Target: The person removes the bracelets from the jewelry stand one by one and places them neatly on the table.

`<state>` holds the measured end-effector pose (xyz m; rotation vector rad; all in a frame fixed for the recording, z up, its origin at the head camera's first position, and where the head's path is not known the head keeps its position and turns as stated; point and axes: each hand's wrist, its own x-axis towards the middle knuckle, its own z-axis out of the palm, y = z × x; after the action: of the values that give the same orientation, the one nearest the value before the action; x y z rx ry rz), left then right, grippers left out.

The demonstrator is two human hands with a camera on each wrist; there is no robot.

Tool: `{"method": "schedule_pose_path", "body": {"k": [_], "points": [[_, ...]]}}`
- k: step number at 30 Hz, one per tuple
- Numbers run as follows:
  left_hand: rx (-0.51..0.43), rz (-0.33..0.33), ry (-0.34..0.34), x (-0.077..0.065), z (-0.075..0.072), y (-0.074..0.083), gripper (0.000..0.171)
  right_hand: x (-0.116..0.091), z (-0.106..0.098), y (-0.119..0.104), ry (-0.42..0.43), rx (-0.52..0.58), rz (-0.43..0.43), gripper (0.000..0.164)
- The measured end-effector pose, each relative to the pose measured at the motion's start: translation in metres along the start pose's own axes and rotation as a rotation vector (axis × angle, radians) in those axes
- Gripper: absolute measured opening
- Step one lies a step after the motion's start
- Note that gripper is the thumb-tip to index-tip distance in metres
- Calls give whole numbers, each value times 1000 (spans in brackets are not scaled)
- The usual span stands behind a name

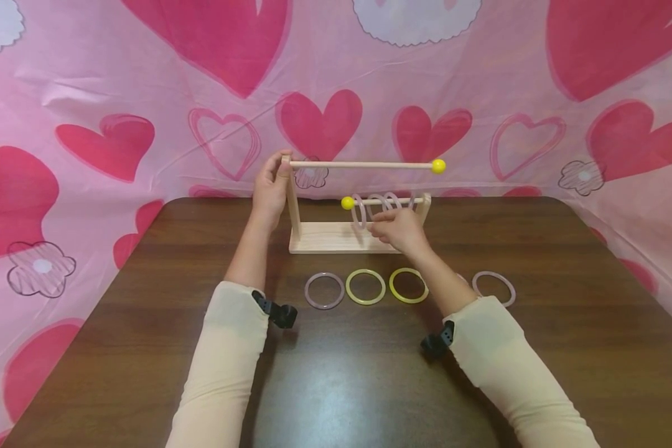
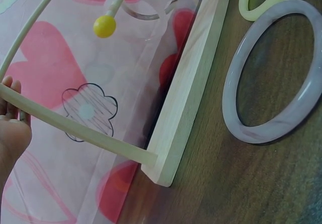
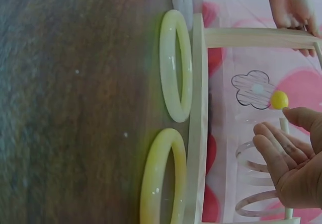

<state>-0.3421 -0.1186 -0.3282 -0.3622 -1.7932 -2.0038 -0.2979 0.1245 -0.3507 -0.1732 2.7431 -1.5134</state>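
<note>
A wooden bangle stand (image 1: pixel 336 238) with two rods, each tipped by a yellow ball, stands on the table. My left hand (image 1: pixel 271 190) grips the top of its left post, thumb in front. Several pale lavender bangles (image 1: pixel 364 213) hang on the lower rod. My right hand (image 1: pixel 400 229) is beside that rod, partly covering the bangles; in the right wrist view its fingers (image 3: pixel 274 151) are loosely extended, with no bangle pinched. The upper rod (image 1: pixel 364 165) carries no bangle.
In front of the stand lie a lavender bangle (image 1: pixel 307 291), two yellow bangles (image 1: pixel 366 303) and another lavender bangle (image 1: pixel 513 292) at the right. Part of one more shows behind my right wrist. The brown table (image 1: pixel 347 379) ends at a pink heart-patterned cloth (image 1: pixel 229 124).
</note>
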Motion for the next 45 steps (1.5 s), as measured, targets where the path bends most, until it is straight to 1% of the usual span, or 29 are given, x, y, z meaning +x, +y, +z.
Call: {"method": "schedule_pose_path", "body": {"k": [3,7,9,12,18,23,27,31,38,45], "points": [[1,-2,-2,0,0,0,45,1,5,0,32,-85,-62,34],[15,-3,-2,1,0,0,49,5,12,-1,96,-203,-133,30],[19,4,-1,1,0,-1,52,7,15,-2,125,-240,-151,29],[17,10,-3,1,0,-1,55,9,19,-4,163,-271,-149,28],[17,-1,-3,2,1,0,57,10,21,-7,208,-283,-154,25],[27,-8,6,2,0,1,56,11,24,-7,204,-267,-171,23],[21,-8,5,1,0,0,56,10,25,-5,197,-260,-165,22],[13,-14,5,1,1,1,57,9,25,-5,213,-251,-169,20],[4,-3,11,1,1,0,55,8,28,-4,249,-231,-206,18],[3,4,8,1,1,-2,54,7,30,-2,274,-214,-206,17]]}}
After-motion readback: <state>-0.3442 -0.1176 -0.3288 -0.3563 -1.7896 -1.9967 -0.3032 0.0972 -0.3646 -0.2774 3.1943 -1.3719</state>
